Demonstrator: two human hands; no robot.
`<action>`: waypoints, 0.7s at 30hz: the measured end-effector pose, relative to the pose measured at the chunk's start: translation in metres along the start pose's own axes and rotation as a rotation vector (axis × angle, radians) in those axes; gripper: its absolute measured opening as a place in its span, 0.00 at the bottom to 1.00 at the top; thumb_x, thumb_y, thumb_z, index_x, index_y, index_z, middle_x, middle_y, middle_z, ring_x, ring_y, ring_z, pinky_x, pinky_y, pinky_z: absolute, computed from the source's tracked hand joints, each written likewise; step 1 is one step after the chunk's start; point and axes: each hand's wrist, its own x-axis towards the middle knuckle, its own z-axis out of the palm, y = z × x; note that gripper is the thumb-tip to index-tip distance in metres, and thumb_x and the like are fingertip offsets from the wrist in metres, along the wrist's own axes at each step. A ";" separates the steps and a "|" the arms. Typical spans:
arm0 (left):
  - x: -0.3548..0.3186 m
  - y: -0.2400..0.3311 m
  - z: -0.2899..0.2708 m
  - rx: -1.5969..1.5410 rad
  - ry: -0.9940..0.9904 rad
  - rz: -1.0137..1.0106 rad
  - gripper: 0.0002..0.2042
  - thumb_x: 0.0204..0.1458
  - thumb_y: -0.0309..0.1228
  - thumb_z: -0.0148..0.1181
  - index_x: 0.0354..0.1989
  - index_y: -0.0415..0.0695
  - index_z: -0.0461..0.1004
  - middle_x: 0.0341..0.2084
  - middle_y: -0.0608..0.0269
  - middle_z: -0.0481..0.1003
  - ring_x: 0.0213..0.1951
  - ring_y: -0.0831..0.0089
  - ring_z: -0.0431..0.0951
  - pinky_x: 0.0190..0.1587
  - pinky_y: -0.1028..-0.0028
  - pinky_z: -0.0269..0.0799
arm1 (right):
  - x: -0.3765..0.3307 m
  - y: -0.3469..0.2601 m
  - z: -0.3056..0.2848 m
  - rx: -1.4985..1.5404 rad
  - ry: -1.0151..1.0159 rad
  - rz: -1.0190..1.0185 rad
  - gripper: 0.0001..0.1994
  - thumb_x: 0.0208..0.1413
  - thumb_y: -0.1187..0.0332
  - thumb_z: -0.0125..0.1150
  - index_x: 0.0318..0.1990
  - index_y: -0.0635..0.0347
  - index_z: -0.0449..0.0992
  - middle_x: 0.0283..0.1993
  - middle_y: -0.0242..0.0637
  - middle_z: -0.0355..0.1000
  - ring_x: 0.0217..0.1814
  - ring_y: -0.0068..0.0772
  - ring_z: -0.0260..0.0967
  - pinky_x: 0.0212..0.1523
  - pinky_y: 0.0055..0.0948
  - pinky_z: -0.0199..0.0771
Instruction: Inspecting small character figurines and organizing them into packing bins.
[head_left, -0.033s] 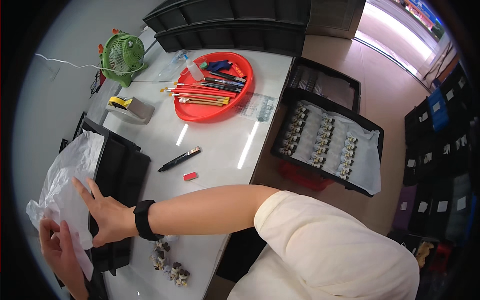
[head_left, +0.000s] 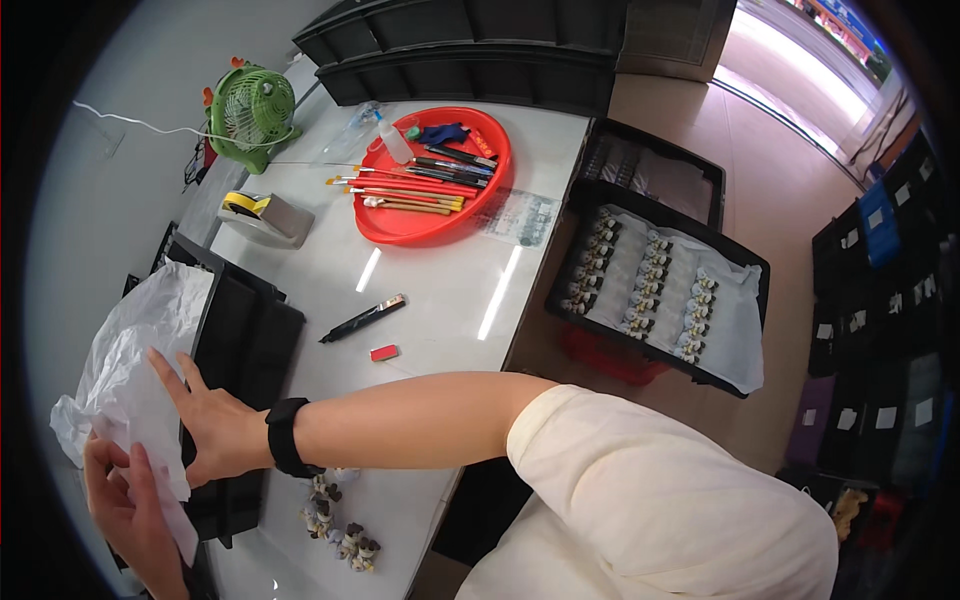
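We see a white sheet (head_left: 155,315) draped over the black crate (head_left: 245,340) at the left of the table (head_left: 440,300), its loose end toward the near side. Right hand (head_left: 222,428) lies open, fingers spread over the sheet by the crate's edge; we judge this steadies or smooths it. Left hand (head_left: 135,515) half curls at the sheet's near end, perhaps to control the loose part; whether it pinches, we cannot tell. Small figures (head_left: 345,540) lie right of the crate, handily near, we suppose. Farther right, a lined tray (head_left: 650,353) carries similar figures in spaced rows, likely so they don't rub. Against the earlier frame: our view shifts slightly, left thumb and fingers look a touch wider apart, sheet and right hand nearly unchanged
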 end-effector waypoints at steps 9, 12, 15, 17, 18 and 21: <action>-0.074 0.047 -0.007 0.058 0.137 0.129 0.07 0.43 0.22 0.60 0.28 0.39 0.67 0.21 0.64 0.68 0.17 0.82 0.61 0.20 0.82 0.56 | 0.042 0.008 0.010 -0.090 0.052 -0.441 0.12 0.45 0.69 0.56 0.33 0.67 0.64 0.36 0.54 0.67 0.36 0.54 0.66 0.35 0.39 0.65; -0.092 0.031 0.014 -0.080 0.209 -0.032 0.07 0.46 0.18 0.52 0.26 0.39 0.60 0.22 0.68 0.58 0.21 0.85 0.57 0.24 0.85 0.52 | 0.045 0.000 -0.021 -0.111 -0.002 -0.377 0.12 0.48 0.68 0.54 0.34 0.67 0.62 0.26 0.53 0.68 0.34 0.54 0.67 0.33 0.36 0.67; -0.104 0.031 0.032 -0.264 0.291 -0.125 0.05 0.44 0.18 0.53 0.27 0.37 0.63 0.24 0.65 0.63 0.23 0.83 0.63 0.25 0.85 0.60 | 0.038 -0.020 -0.050 -0.177 -0.055 -0.346 0.13 0.49 0.69 0.54 0.37 0.67 0.61 0.29 0.54 0.69 0.36 0.54 0.68 0.35 0.36 0.67; -0.104 0.030 0.036 -0.140 0.246 0.144 0.08 0.42 0.20 0.59 0.31 0.39 0.68 0.27 0.59 0.71 0.23 0.79 0.71 0.23 0.84 0.65 | 0.037 -0.026 -0.072 -0.210 -0.041 -0.368 0.16 0.48 0.71 0.55 0.44 0.65 0.61 0.38 0.53 0.68 0.40 0.51 0.68 0.39 0.34 0.68; -0.105 0.032 0.039 -0.115 0.208 0.216 0.09 0.42 0.19 0.59 0.33 0.39 0.68 0.31 0.56 0.72 0.26 0.76 0.73 0.24 0.83 0.68 | 0.042 -0.016 -0.082 -0.225 0.001 -0.445 0.21 0.47 0.71 0.55 0.51 0.62 0.60 0.44 0.54 0.66 0.44 0.51 0.66 0.44 0.33 0.67; -0.105 0.050 0.044 -0.148 0.185 0.257 0.09 0.42 0.17 0.56 0.34 0.36 0.69 0.48 0.43 0.63 0.29 0.73 0.74 0.23 0.83 0.70 | 0.067 -0.012 -0.126 0.132 -0.004 -0.416 0.22 0.49 0.79 0.46 0.54 0.60 0.62 0.51 0.35 0.65 0.53 0.24 0.60 0.53 0.22 0.60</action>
